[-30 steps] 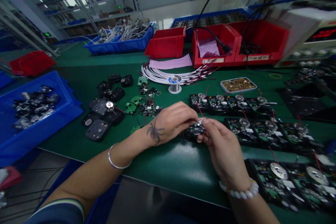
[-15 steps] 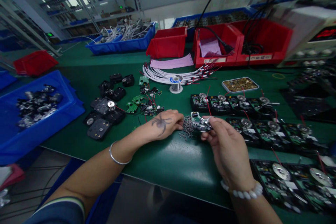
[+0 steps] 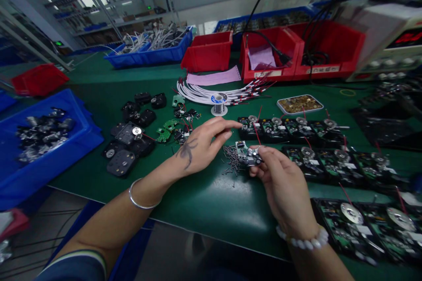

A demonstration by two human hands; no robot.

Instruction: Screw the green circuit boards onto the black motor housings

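Note:
My right hand (image 3: 285, 184) grips a small circuit board (image 3: 249, 156) by its right edge, thumb on top. The board carries metal and black parts, and a red wire (image 3: 257, 135) rises behind it. A heap of small screws (image 3: 232, 159) lies on the green table just left of the board, partly covered by it. My left hand (image 3: 202, 145) hovers palm down left of the screws, index finger stretched toward the row of black housings (image 3: 277, 129), thumb apart below. Nothing shows in its fingers. Green circuit boards (image 3: 167, 130) with wires lie beyond its wrist.
Black housings (image 3: 343, 164) with boards fill the right side. A solder spool (image 3: 219, 104), white cables (image 3: 198, 95) and a tray of brass-coloured parts (image 3: 300, 104) lie farther back. Black covers (image 3: 120, 161) and a blue bin (image 3: 62, 158) stand left; red bins (image 3: 207, 52) line the back.
My left hand has lifted from the screw heap's left edge and stretched its fingers out, forward and right. A few screws now lie nearer me. My right hand still holds the board.

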